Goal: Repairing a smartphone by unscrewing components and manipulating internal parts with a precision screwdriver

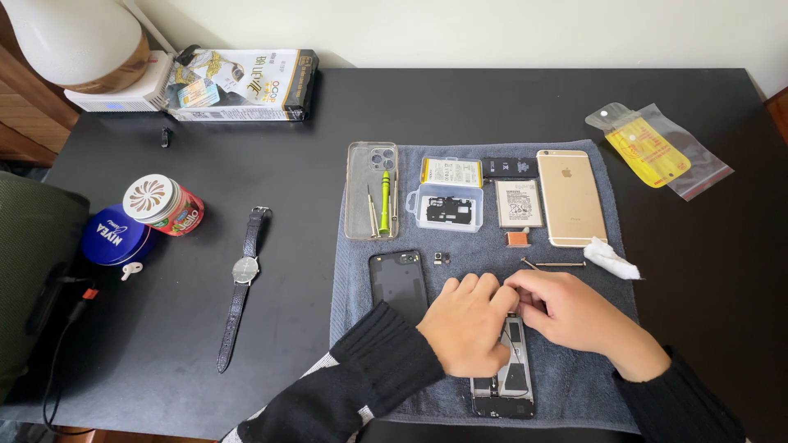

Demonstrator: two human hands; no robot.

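An opened phone body (509, 384) with its insides exposed lies on a grey towel (361, 271) near the table's front. My left hand (466, 326) rests on the phone's upper part, fingers curled. My right hand (566, 310) meets it from the right, fingertips pinched together at the phone's top edge; whatever they pinch is hidden. A black phone back panel (398, 280) lies just left of my left hand.
On the towel: a clear case holding a green screwdriver (383, 202), a small plastic parts box (447, 207), batteries (519, 203), a gold phone (570, 197), a thin tool (554, 264), a white wad (611, 260). A wristwatch (244, 271), two tins, and a plastic bag (657, 149) lie on the black table.
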